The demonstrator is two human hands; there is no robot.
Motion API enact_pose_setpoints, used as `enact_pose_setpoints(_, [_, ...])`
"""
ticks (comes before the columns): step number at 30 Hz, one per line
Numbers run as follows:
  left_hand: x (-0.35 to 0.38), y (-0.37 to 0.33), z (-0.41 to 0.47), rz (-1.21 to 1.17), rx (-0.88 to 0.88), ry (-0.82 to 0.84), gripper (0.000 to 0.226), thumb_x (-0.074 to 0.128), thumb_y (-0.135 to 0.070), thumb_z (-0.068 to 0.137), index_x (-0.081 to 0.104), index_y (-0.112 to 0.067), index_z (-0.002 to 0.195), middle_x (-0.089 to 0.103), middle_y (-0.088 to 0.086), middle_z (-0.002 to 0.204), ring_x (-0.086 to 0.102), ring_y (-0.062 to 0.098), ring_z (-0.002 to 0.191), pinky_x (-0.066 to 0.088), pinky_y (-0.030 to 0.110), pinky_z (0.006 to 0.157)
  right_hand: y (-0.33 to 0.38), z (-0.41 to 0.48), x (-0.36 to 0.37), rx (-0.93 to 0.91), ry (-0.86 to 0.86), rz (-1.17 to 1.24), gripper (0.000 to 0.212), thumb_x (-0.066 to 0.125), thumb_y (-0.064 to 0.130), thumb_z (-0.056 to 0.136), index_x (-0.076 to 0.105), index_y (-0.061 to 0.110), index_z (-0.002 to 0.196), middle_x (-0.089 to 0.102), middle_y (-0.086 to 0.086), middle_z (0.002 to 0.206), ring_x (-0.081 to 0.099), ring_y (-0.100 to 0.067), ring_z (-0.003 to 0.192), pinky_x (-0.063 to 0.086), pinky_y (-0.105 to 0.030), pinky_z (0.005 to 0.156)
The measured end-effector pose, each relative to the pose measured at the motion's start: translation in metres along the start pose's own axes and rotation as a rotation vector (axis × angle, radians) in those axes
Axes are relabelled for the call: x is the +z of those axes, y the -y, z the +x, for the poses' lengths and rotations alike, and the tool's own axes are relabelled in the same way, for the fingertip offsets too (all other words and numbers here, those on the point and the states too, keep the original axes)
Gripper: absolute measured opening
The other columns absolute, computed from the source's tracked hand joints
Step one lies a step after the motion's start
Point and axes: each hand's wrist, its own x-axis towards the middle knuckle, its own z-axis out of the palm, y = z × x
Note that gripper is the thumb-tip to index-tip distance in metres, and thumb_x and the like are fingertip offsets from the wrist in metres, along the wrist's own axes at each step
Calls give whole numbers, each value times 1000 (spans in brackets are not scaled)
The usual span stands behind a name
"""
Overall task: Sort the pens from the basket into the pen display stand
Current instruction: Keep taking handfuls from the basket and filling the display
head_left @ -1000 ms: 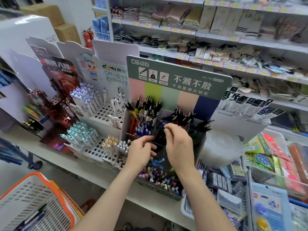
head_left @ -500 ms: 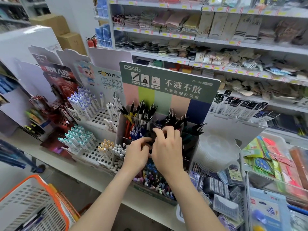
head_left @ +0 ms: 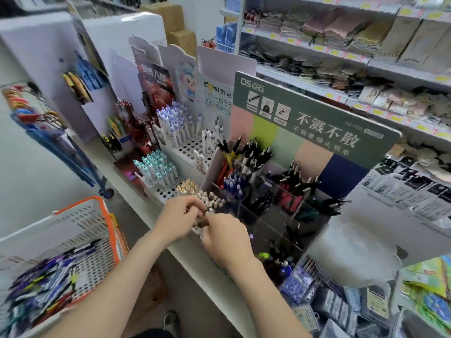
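Both hands meet at the near-left corner of the pen display stand (head_left: 317, 132). Left hand (head_left: 179, 219) and right hand (head_left: 228, 239) have curled fingers, tips touching over something small and dark. Because of blur I cannot tell whether either truly pinches a pen. Loose pens (head_left: 48, 284) lie heaped in the basket (head_left: 108, 223), down-left of the left hand and well apart from it. Judgement: the pens are light, stiff and smooth, likely to roll or slip. Take 1 at mid-barrel between thumb and 2 fingers, then lower it upright into the compartments just beyond the right hand.
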Motion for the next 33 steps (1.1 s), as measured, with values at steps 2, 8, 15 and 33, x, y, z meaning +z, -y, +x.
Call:
enact_pose_setpoints(2, [-17, 22, -8, 160, -28, 10, 34, 52, -10, 93, 75, -34, 89, 74, -15, 81, 72, 13, 82, 59, 35, 80, 16, 10, 9, -102, 98, -9, 24, 48, 24, 100, 64, 22, 117, 71, -9, 115, 66, -38, 106, 49, -44, 82])
enact_pose_setpoints(8, [-72, 112, -47, 440, -220, 104, 35, 46, -27, 88, 73, -33, 109, 77, -6, 114, 69, 21, 111, 56, 40, 94, 76, 36, 57, -334, 382, -148, 28, 53, 19, 98, 67, 14, 120, 70, -20, 118, 67, -43, 111, 57, -48, 90])
enact_pose_setpoints(15, [-137, 247, -113, 553, -572, 322, 53, 54, -47, 71, 67, -35, 121, 67, 5, 132, 63, 31, 123, 53, 50, 103, 166, 45, 141, -554, 518, -253, 27, 57, 21, 96, 68, 16, 120, 68, -15, 120, 64, -39, 117, 52, -48, 95])
enact_pose_setpoints(33, [-209, 446, -200, 35, -651, 451, 70, 65, -84, 65, 70, -33, 113, 64, -7, 111, 61, 16, 97, 48, 33, 82, 317, 36, 339, -364, 916, -283, 61, 17, 59, 111, 66, 26, 123, 70, -13, 128, 65, -37, 121, 49, -49, 100])
